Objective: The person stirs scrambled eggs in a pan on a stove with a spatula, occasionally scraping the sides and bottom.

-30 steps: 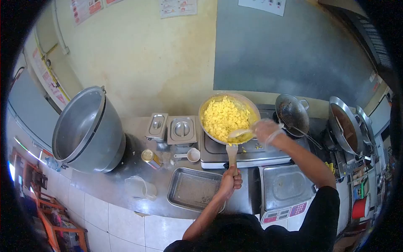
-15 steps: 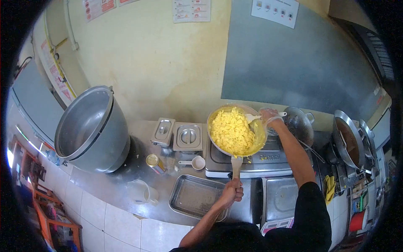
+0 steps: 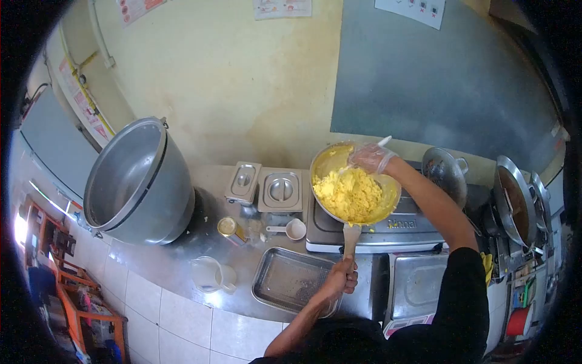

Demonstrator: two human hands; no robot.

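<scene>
A round pan [image 3: 387,207] full of yellow scrambled food [image 3: 348,195] rests on the silver stove [image 3: 400,232]. Its pale handle [image 3: 351,238] points toward me, and my left hand [image 3: 341,279] is wrapped round the handle's near end. Over the back of the pan is my right hand [image 3: 371,159] in a clear plastic glove, closed on a white spatula [image 3: 384,141]. The spatula's grip sticks out past the hand at the upper right. Its blade is mostly hidden by the hand and the food.
Left stands a large metal pot [image 3: 142,182]. Between it and the stove are two lidded steel containers [image 3: 280,191], a can [image 3: 230,229], a white measuring scoop [image 3: 295,229], a clear jug [image 3: 212,275] and a metal tray [image 3: 291,282]. A scale [image 3: 417,288] and woks [image 3: 515,200] are right.
My right hand has moved left over the pan with the spatula, and the food is heaped differently. The camera view has shifted slightly. My left hand keeps its hold on the handle.
</scene>
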